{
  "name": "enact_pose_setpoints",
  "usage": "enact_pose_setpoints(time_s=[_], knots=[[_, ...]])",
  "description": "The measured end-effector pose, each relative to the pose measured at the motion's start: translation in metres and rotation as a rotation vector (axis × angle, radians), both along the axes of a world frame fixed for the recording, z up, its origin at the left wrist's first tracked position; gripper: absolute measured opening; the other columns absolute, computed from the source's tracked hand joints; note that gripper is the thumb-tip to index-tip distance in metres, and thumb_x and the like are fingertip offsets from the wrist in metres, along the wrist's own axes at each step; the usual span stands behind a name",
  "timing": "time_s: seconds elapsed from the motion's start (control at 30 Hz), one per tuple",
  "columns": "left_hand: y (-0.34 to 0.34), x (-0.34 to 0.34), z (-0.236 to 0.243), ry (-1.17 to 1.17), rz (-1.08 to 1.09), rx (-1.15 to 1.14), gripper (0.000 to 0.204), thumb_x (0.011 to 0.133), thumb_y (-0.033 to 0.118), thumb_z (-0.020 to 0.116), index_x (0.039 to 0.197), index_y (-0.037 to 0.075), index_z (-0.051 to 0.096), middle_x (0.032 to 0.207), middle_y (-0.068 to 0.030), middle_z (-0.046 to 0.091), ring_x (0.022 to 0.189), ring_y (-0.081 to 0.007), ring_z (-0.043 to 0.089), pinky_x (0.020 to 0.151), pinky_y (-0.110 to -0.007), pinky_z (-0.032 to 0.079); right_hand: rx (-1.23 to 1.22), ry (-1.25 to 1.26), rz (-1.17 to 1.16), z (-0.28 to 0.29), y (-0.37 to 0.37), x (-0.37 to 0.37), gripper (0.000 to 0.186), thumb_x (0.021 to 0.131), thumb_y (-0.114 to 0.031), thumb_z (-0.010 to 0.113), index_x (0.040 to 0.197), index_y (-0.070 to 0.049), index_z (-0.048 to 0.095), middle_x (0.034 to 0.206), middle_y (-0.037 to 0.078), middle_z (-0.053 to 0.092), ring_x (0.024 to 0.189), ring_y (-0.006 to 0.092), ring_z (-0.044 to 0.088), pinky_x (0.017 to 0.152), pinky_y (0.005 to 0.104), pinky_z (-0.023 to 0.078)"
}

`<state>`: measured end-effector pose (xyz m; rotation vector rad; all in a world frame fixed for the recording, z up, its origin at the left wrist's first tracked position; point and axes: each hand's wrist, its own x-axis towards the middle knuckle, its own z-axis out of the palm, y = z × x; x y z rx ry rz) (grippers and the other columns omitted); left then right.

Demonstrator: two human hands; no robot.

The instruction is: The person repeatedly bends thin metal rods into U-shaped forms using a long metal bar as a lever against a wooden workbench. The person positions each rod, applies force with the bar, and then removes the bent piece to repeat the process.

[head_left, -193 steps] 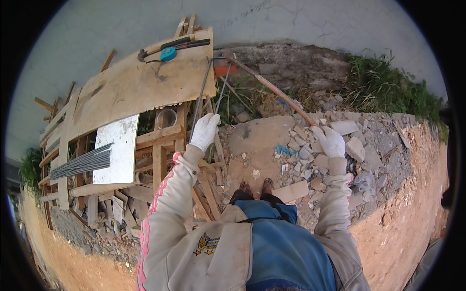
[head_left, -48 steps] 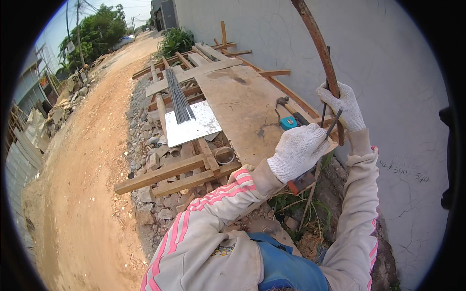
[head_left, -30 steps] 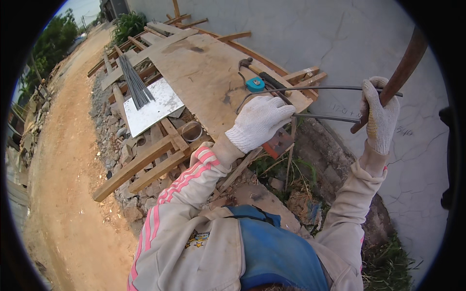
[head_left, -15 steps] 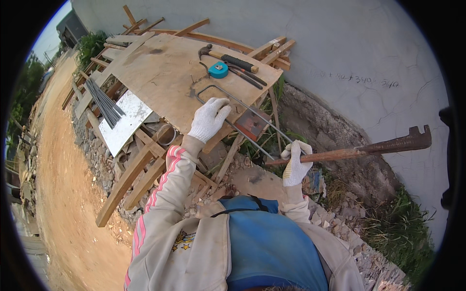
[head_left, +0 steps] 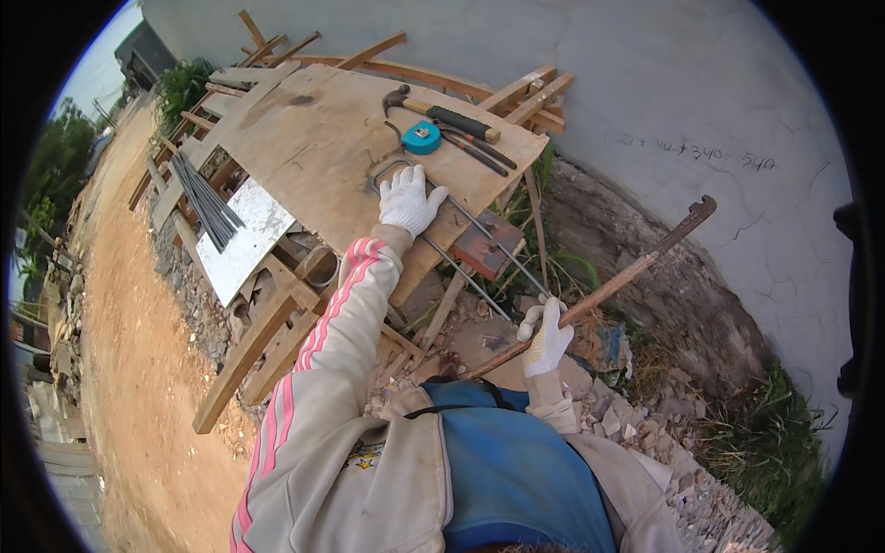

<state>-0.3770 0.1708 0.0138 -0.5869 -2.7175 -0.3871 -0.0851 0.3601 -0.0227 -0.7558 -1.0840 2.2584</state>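
Note:
My gloved left hand [head_left: 412,201] lies with fingers spread on a bent U-shaped steel rod [head_left: 510,255] on the plywood board [head_left: 295,129]. My gloved right hand [head_left: 548,336] grips a rusty bar [head_left: 638,266] with a notched head, low beside the rod's free ends. The bar slants up to the right. Just beyond my left hand lie a teal tape measure [head_left: 420,138], a hammer [head_left: 442,115] and long-handled tools [head_left: 477,153]. A reddish block [head_left: 477,251] sits at the board's near corner, partly under the rod.
Straight rods [head_left: 203,201] lie on a white panel [head_left: 258,253] at left, over timbers [head_left: 238,373] and rubble. A dirt road [head_left: 138,369] runs along the left. A grey wall [head_left: 701,92] stands at right, with rough footing [head_left: 645,258], weeds [head_left: 756,433] and broken stones [head_left: 678,488].
My left hand has moved forward along the rod and spread its fingers. The bar in my right hand has swung from upright through level to an upward slant, and is lower.

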Motion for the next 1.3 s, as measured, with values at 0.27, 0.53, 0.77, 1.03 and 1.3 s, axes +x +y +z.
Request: enact_pose_setpoints(time_s=[0.27,0.53,0.77,1.03,1.3], knots=[[-0.011,-0.014,0.005,-0.019,0.006,-0.039,0.079,0.103,0.063,0.053,0.152,0.001,0.053,0.156,-0.0213,0.055,0.147,-0.0355,0.048,0.12,-0.05,0.033,-0.01,-0.092,-0.003,0.017,0.0,0.032,0.026,0.11,-0.026,0.063,0.113,-0.001,0.057,0.068,0.006,0.06,0.046,0.0167,0.054,0.041,0.032,0.045],[-0.029,-0.052,-0.003,0.065,-0.041,0.047,0.069,0.101,0.056,0.058,0.146,0.004,0.058,0.146,-0.0171,0.062,0.141,-0.0324,0.053,0.115,-0.052,0.035,0.046,0.022,-0.283,0.028,0.037,0.08,0.024,0.111,-0.03,0.061,0.11,-0.006,0.055,0.071,0.004,0.057,0.049,0.0149,0.052,0.042,0.0306,0.044],[-0.025,-0.053,0.003,0.03,0.027,-0.055,0.065,0.099,0.052,0.062,0.144,0.004,0.059,0.146,-0.0189,0.059,0.138,-0.0379,0.052,0.113,-0.053,0.037,0.429,-0.092,-0.439,0.048,0.088,0.126,0.033,0.111,-0.034,0.059,0.122,-0.003,0.056,0.076,0.005,0.057,0.056,0.0138,0.053,0.048,0.0283,0.045],[-0.017,-0.049,0.008,-0.063,0.048,-0.15,0.083,0.102,0.065,0.051,0.151,-0.002,0.051,0.158,-0.0213,0.05,0.148,-0.0374,0.044,0.12,-0.051,0.033,0.864,-0.372,-0.312,0.06,0.113,0.134,0.035,0.104,-0.018,0.062,0.135,-0.003,0.056,0.102,0.003,0.06,0.077,0.012,0.055,0.07,0.0291,0.047],[-0.017,-0.049,0.005,-0.024,0.087,-0.209,0.091,0.101,0.072,0.049,0.154,-0.003,0.048,0.161,-0.0214,0.049,0.15,-0.0369,0.043,0.123,-0.051,0.032,1.184,-0.691,0.368,0.079,0.13,0.142,0.022,0.098,-0.016,0.07,0.113,-0.001,0.065,0.076,0.013,0.055,0.069,0.0189,0.047,0.067,0.0353,0.048]])
